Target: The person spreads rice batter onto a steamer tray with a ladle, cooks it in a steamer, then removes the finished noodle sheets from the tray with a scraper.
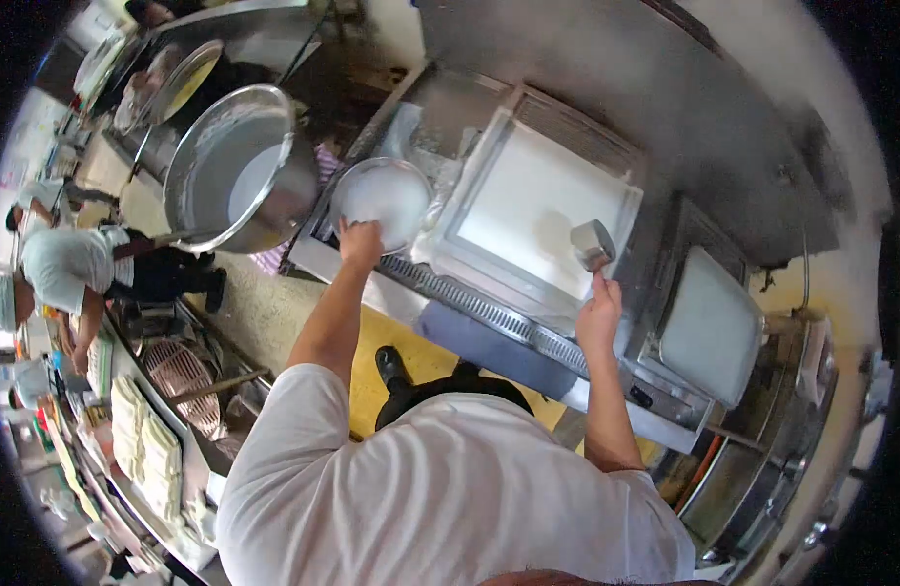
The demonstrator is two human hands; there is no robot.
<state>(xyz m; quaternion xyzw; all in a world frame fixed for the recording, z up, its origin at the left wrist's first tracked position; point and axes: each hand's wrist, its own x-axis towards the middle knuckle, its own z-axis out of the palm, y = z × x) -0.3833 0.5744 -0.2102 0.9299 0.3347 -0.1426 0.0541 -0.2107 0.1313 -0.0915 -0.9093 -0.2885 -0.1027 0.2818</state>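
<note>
My left hand [360, 241] is closed at the near edge of a round metal bowl [429, 188], which holds white liquid. In my right hand [598, 311] is the handle of a small metal ladle [591, 241]. Its cup is over the right part of a square tray [637, 207]. A smooth white layer [538, 186] covers the tray inside its pale border, and a shadow falls on it beside the ladle. The bowl stands just left of the tray, on the same metal worktop.
Left of the bowl is a large metal pot [286, 200] with white liquid at its bottom. A white covered panel [714, 317] leans at the right. A slotted metal grate [470, 305] runs along the front edge. Another person [74, 259] bends over a counter at far left.
</note>
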